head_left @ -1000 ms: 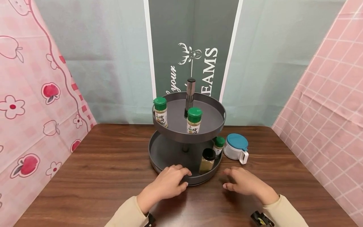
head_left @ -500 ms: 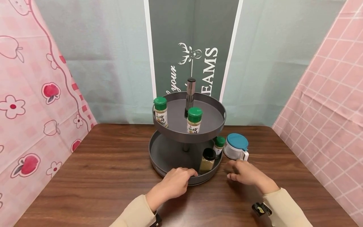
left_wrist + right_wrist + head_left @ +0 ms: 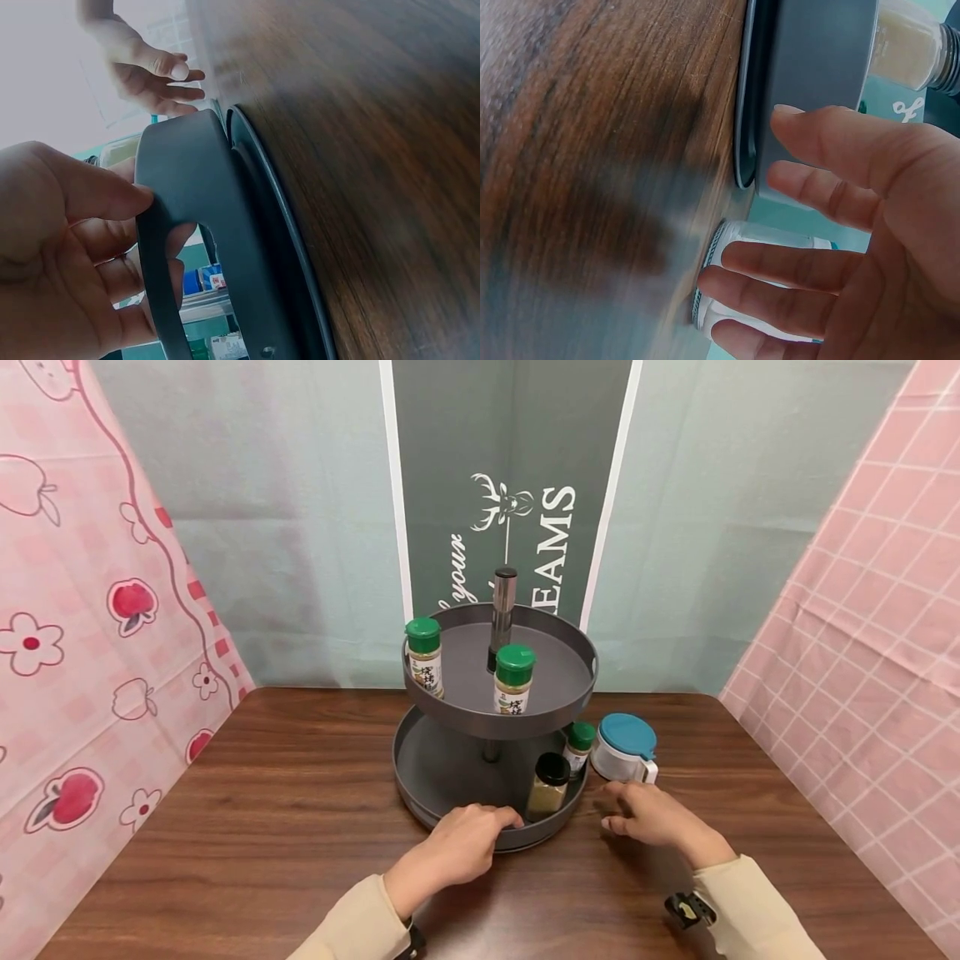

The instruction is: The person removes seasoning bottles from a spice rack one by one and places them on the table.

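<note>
A grey two-tier round rack stands mid-table, its lower tray (image 3: 450, 777) below the upper tray (image 3: 480, 722). My left hand (image 3: 461, 843) pinches the lower tray's front rim; in the left wrist view the thumb lies outside the rim (image 3: 187, 165) and fingers curl behind it, showing through the handle slot. A black-capped spice jar (image 3: 548, 789) and a small green-capped bottle (image 3: 578, 750) stand at the right of that tray. My right hand (image 3: 652, 814) hovers with relaxed fingers between the tray and a blue-lidded jar (image 3: 626, 747), holding nothing, and partly covers the jar's white handle.
Two green-capped seasoning bottles, one left (image 3: 424, 660) and one in front (image 3: 514, 681), stand on the upper tray around a metal post (image 3: 503, 610). The wooden table (image 3: 285, 810) runs back to a grey-green cloth (image 3: 315, 527), with pink cloths on both sides.
My left hand has moved slightly right along the lower rim and taken hold of it. The right hand has shifted a little right and away from me. The rack looks unmoved.
</note>
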A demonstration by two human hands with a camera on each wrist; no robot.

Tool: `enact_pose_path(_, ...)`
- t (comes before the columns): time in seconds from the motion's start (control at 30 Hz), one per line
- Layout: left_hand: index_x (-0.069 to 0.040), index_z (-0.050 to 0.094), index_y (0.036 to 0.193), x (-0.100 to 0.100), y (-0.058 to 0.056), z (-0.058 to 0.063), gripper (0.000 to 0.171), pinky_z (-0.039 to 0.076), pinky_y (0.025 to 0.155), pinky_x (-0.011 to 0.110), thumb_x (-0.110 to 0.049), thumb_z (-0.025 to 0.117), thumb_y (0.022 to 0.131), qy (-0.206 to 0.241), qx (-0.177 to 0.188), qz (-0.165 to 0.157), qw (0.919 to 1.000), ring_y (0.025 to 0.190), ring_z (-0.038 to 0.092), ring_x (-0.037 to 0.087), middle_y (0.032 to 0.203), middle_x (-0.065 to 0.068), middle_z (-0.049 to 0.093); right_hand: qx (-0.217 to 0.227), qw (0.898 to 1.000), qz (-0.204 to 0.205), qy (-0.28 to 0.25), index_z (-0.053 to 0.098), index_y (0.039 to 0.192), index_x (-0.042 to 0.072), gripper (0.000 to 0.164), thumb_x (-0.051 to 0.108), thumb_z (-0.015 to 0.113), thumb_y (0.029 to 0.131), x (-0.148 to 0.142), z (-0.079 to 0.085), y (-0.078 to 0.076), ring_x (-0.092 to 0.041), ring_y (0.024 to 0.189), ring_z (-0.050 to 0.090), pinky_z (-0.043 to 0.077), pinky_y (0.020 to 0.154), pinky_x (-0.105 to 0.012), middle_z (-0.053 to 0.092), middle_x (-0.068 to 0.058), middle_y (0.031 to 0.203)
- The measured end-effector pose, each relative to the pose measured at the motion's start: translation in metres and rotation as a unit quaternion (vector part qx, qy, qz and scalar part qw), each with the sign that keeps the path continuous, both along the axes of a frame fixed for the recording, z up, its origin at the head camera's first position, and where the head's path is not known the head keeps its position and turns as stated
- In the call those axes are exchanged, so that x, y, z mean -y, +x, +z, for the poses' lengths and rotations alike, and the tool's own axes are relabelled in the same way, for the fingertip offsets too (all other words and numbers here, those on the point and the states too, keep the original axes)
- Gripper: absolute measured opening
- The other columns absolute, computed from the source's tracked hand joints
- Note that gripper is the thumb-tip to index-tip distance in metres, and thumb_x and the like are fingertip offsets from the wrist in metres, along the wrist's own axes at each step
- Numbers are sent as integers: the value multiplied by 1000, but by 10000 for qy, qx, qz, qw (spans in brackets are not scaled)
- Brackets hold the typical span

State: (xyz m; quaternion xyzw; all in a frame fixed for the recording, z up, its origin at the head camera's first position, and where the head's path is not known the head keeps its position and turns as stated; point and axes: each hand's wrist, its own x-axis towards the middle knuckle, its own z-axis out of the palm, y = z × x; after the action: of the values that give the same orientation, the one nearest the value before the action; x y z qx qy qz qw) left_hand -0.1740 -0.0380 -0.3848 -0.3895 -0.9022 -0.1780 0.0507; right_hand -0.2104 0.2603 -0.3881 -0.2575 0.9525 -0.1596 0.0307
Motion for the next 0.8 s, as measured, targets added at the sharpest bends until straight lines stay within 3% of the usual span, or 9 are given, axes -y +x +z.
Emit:
enact_pose_path(0.2, -18, 63, 104, 7, -1, -1, 38, 50, 57, 24, 7, 50, 80, 64, -2, -27, 10000, 78, 58, 7, 92, -4, 67, -100, 9998, 186, -35, 57, 110, -2, 42, 23, 68, 78, 6, 2, 3, -11, 59, 42, 42, 55, -36, 47, 2, 66)
enact_pose_path(0.4, -19, 62, 101, 17, -1, -1, 39, 49, 60, 34, 9, 50, 76, -77, -163, 70, 9998, 83, 59, 12, 95, -6, 67, -126, 9991, 399, 20, 58, 107, 1, 38, 25, 67, 78, 16, 6, 11, -15, 71, 50, 47, 62, -43, 58, -6, 84)
enact_pose_path(0.6, -21, 61, 96, 25, 0, -3, 37, 39, 60, 36, 8, 49, 76, -157, -104, 376, 9991, 81, 58, 13, 93, -8, 66, -163, 9982, 566, 58, 59, 107, 3, 37, 26, 66, 79, 25, 7, 19, -26, 88, 57, 49, 72, -47, 62, -13, 99)
enact_pose_path(0.8, -21, 61, 92, 34, 0, -5, 37, 37, 67, 44, 9, 49, 73, -74, -170, 547, 9983, 77, 57, 12, 88, -9, 66, 91, 9979, 637, 104, 60, 109, 6, 37, 28, 65, 80, 32, 8, 25, -27, 90, 57, 50, 71, -48, 60, -13, 102)
